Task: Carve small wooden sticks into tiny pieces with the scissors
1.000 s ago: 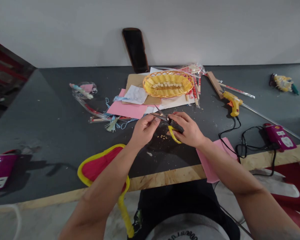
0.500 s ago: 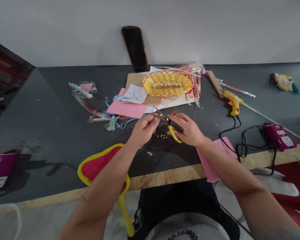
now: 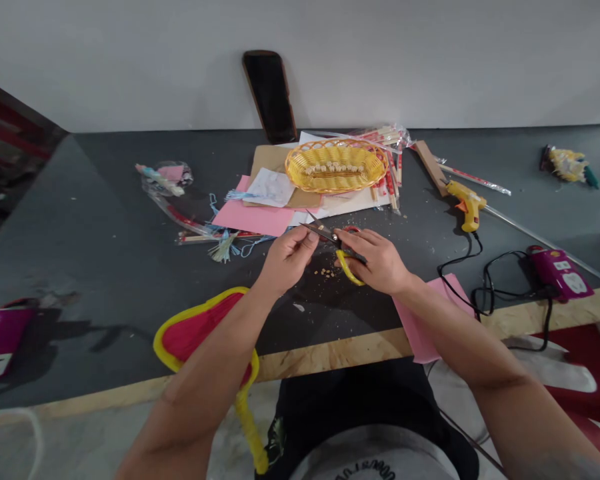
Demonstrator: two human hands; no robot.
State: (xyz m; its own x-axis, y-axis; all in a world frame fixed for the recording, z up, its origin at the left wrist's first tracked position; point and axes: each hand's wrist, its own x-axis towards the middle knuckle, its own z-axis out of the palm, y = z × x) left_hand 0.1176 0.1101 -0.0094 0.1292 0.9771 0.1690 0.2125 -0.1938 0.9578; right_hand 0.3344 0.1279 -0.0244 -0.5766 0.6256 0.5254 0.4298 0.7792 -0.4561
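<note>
My right hand (image 3: 375, 259) is closed on the handles of a pair of scissors (image 3: 351, 268), one handle loop yellow and the other red. The blades stand apart and point up and left toward my left hand (image 3: 290, 259). That hand is pinched, thumb against fingers, beside the blades; a tiny pale piece shows near them, but what the fingers grip is too small to make out. Small tan bits (image 3: 325, 273) lie on the table just below. Farther back sits a yellow woven basket (image 3: 300, 175) with a row of small pale pieces in it.
Pink paper (image 3: 255, 217), blue tassels and wrapped sticks lie behind my hands. A yellow glue gun (image 3: 467, 205) and its cord are at the right, by a purple power strip (image 3: 563, 273). A red, yellow-edged fan shape (image 3: 195, 327) lies under my left forearm. A phone (image 3: 270, 97) leans on the wall.
Almost nothing differs. The scissor blades have shifted slightly between my hands and look a little wider apart; both hands keep their places.
</note>
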